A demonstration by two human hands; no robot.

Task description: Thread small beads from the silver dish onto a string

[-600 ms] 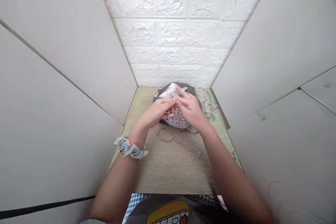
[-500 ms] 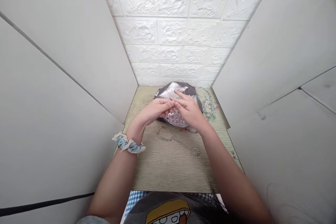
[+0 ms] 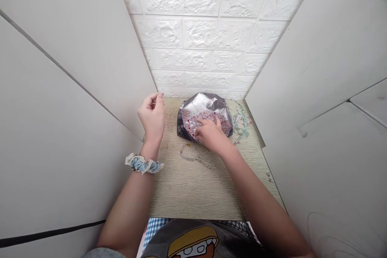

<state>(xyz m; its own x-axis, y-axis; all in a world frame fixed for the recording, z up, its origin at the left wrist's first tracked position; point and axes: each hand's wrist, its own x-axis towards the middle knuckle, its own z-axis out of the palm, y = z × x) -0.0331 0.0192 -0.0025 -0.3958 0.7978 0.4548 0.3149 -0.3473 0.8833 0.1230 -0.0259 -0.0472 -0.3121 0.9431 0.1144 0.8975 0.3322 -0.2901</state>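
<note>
The silver-lined bag [image 3: 201, 102] sat near the back edge of the worktop [image 3: 187, 195], a little right of its middle, with small pink and red beads [image 3: 189, 121] on the lining; the right hand [image 3: 210, 132] was over them, fingers apart and half bent, though whether a tip touched a bead could not be told; the left hand [image 3: 152, 117] was raised near the left edge, thumb and forefinger together, any thread between them too fine to make out; a loose strand [image 3: 198, 157] lay before the bag, and green strands [image 3: 241, 123] towards the back right corner; the beads looked light, hard and slippery, apt to roll, best pinched singly between fingertips; the bag looked soft and crinkly, best held by its rim; no brand, label or writing could be read.
</note>
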